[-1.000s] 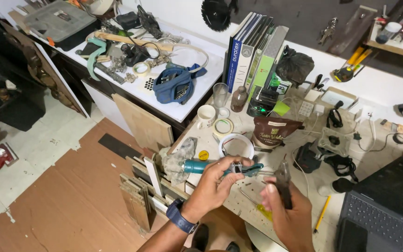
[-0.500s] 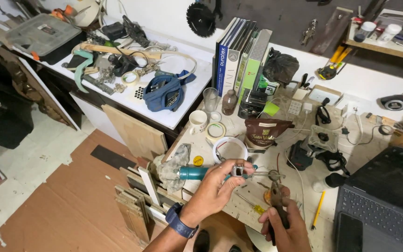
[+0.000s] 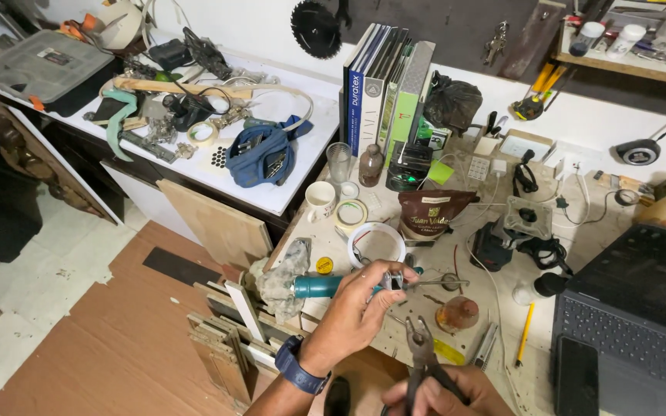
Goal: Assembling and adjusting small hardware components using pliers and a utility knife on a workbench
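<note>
My left hand [image 3: 360, 308], with a dark blue watch on the wrist, is shut on the front end of a teal-handled soldering iron [image 3: 319, 286] that lies across the workbench [image 3: 502, 362]; its thin metal tip [image 3: 442, 283] points right. My right hand [image 3: 445, 393] at the bottom edge is shut on the dark handles of a pair of pliers [image 3: 420, 348], jaws pointing up toward the iron. A small brown round stand [image 3: 457, 313] sits just right of the pliers' jaws.
A white tape roll [image 3: 377, 245], a brown bag [image 3: 431, 214], a white mug [image 3: 321, 199] and a glass [image 3: 338, 160] stand behind the iron. A yellow pencil [image 3: 525, 333] and a laptop [image 3: 626, 316] lie to the right. Books [image 3: 383, 88] stand at the back; a cluttered white table [image 3: 271, 192] is to the left.
The view has shifted. My right hand with the pliers has dropped lower toward the bottom edge. My left hand stays on the soldering iron.
</note>
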